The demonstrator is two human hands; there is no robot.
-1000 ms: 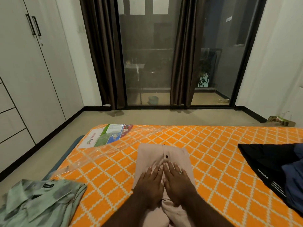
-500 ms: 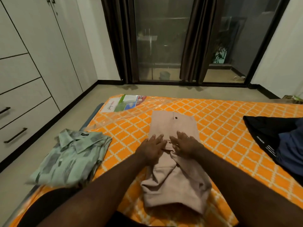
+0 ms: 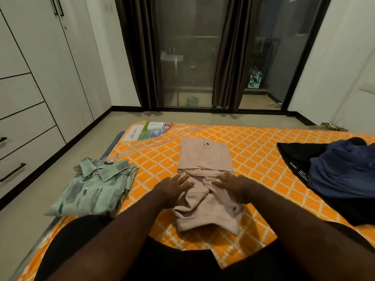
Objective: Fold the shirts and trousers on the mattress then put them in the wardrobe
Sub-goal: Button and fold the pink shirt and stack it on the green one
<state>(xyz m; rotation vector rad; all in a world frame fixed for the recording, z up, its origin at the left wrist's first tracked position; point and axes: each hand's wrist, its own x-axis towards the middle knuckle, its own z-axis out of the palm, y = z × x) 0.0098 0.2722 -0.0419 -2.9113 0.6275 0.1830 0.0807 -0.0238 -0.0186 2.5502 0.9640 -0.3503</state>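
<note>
On the mattress [image 3: 253,138], 2 flat, spread hands (left hand [image 3: 172,188], right hand [image 3: 233,186]) press 1 beige trousers [image 3: 205,157]; 1 folded green shirt [image 3: 95,185] beside.

Mattress [image 3: 253,142]: orange, crossed by a white diamond lattice. Trousers [image 3: 205,157]: plain pale pinkish beige, with one dark button [image 3: 207,143]. Shirt [image 3: 95,185]: pale mint green with grey-green brushed blotches and white buttons. Black garment [image 3: 292,157]: black with small white lettering. Blue garment [image 3: 341,169]: plain navy. Wardrobe [image 3: 40,78]: off-white panels, black handles [image 3: 57,6]. Curtains [image 3: 138,47]: dark brown. Walls [image 3: 334,67]: white, above a black skirting [image 3: 125,107]. Floor [image 3: 121,118]: beige. Label [image 3: 151,130] at the mattress corner: white and green, a touch of red.
</note>
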